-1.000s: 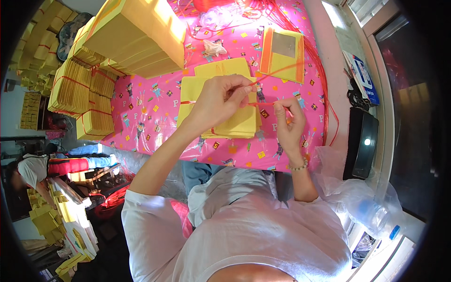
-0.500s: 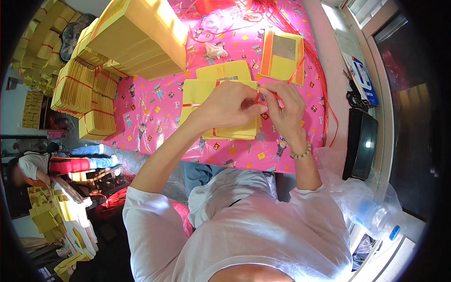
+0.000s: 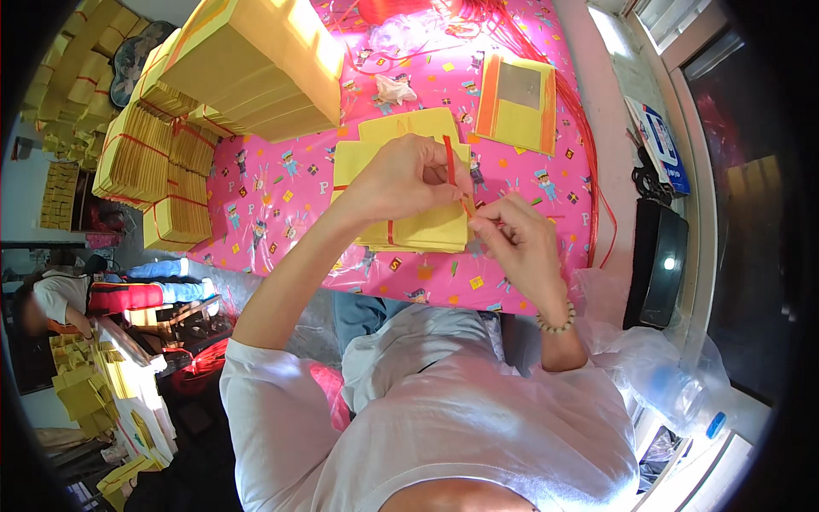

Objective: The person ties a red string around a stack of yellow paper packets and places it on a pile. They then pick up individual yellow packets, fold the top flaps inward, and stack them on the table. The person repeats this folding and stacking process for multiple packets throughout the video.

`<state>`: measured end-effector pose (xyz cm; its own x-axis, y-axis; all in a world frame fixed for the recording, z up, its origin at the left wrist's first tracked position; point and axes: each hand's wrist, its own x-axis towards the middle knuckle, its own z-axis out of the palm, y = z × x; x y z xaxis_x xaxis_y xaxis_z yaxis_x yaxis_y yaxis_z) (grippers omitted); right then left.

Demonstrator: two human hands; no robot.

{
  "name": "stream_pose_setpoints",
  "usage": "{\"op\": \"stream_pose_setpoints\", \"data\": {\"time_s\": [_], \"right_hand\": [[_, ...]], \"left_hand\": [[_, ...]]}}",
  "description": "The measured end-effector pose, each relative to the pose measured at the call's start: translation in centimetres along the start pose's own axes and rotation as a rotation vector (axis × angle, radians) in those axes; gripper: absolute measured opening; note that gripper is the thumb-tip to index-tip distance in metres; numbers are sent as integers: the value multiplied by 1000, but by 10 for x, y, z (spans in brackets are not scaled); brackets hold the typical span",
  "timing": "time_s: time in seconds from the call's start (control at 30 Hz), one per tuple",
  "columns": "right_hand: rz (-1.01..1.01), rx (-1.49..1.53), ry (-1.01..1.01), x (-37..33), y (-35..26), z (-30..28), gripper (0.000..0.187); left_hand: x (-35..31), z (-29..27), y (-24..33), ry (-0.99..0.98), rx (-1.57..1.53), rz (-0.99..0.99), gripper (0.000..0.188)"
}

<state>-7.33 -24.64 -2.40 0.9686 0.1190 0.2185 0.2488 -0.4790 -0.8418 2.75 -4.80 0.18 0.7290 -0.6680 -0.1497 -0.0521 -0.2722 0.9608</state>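
A stack of yellow paper sheets [image 3: 431, 232] lies on the table under my hands, with red ribbon [image 3: 450, 158] running around it. My left hand [image 3: 405, 179] rests over the stack, its fingers pinched on the ribbon, and a loose ribbon end stands up past the fingertips. Just off the stack's right edge, my right hand [image 3: 520, 247] is closed too, thumb and forefinger pinching the ribbon close to the left fingertips. Whether a knot lies between them is too small to tell. Another yellow sheet [image 3: 405, 128] sticks out beyond the stack.
Tall yellow paper stacks [image 3: 256, 77] and ribbon-tied bundles [image 3: 132, 158] stand at the left of the pink patterned table [image 3: 290, 230]. A yellow-orange packet [image 3: 516, 102], crumpled tissue [image 3: 394, 90] and long red ribbons [image 3: 580, 128] lie farther back and right. Another person [image 3: 64, 299] is at far left.
My right hand has moved down and toward me, away from the left hand. The left hand has turned slightly, and a ribbon end now points up from it.
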Motion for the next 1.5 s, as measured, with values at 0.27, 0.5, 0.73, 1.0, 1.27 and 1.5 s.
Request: {"op": "stream_pose_setpoints", "data": {"time_s": [0.27, 0.5, 0.73, 1.0, 1.27, 1.5], "right_hand": [[273, 19, 249, -2, -46, -40, 19], [-105, 22, 562, -3, -59, -48, 15], [114, 324, -35, 42, 17, 9, 13], [63, 576, -155, 50, 54, 18, 13], [-217, 17, 10, 50, 30, 10, 8], [-239, -85, 89, 47, 45, 16, 11]], "left_hand": [[-18, 22, 15, 126, 872, 370, 16], [-22, 22, 12, 174, 1016, 497, 18], [-14, 19, -10, 354, 934, 672, 22], [-13, 18, -20, 434, 714, 667, 18], [-14, 18, -21, 473, 578, 639, 15], [-36, 13, -22, 525, 438, 373, 14]]}}
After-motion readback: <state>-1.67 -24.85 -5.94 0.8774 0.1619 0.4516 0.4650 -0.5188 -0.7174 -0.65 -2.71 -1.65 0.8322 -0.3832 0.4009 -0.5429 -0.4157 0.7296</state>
